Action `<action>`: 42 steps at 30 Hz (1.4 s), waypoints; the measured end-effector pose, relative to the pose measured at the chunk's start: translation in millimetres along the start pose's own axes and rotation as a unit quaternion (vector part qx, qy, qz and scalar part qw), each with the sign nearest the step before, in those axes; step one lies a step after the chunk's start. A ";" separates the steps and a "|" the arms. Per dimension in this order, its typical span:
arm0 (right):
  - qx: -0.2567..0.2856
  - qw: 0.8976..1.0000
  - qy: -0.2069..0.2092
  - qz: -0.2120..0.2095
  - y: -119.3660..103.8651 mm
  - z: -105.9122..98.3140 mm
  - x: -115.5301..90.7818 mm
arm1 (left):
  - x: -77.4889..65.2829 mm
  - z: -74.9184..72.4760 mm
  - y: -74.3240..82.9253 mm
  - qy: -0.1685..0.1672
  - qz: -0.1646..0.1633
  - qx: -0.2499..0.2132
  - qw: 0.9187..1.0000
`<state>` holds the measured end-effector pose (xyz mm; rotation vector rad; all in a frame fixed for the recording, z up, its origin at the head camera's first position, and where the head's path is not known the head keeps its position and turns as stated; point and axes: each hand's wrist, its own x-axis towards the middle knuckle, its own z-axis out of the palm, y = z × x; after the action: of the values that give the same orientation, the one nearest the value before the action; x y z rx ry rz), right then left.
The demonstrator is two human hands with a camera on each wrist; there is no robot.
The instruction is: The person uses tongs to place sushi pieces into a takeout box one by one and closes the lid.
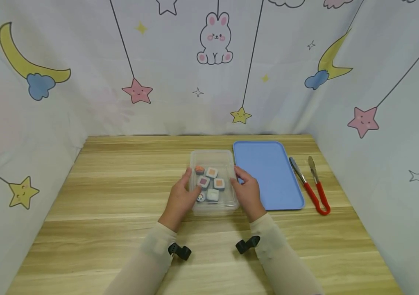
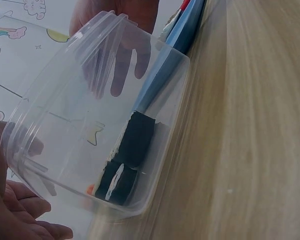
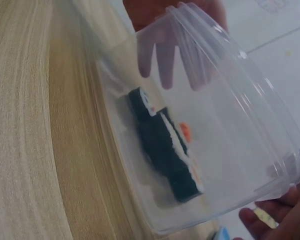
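A clear plastic container (image 1: 214, 157) stands on the wooden table with several toy sushi pieces inside, topped white with orange or dark red centres. Dark sides of the sushi pieces (image 2: 135, 137) show through its wall in the left wrist view, and more sushi (image 3: 165, 145) appears in the right wrist view. My left hand (image 1: 181, 198) grips the container's left side, thumb over the rim. On the opposite side my right hand (image 1: 248, 194) holds the rim likewise, its fingers along the outer wall. Whether a lid covers the top, I cannot tell.
A blue tray (image 1: 268, 176) lies just right of the container. Tongs with red handles (image 1: 318, 198) rest spread at the tray's right. The wooden table (image 1: 121, 184) extends left and forward, and a patterned curtain (image 1: 180, 110) hangs behind it and along both sides.
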<state>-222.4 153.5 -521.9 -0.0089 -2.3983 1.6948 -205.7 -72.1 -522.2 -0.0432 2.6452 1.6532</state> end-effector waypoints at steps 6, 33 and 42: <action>0.005 1.000 -0.006 0.001 4.3 1.1 -0.8 | -0.4 0.3 -0.7 -0.012 -0.017 0.001 1.000; -0.089 0.995 -0.033 -0.035 -9.4 -14.9 -2.0 | 0.6 -17.2 19.0 0.026 0.039 0.101 0.994; -0.372 0.888 -0.217 -0.163 -28.3 0.4 9.1 | 15.1 -7.2 31.4 -0.092 0.178 0.318 0.927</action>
<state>-228.1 144.6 -494.1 0.6760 -2.9935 0.5996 -221.9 -65.0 -491.2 0.5994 3.0049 0.7072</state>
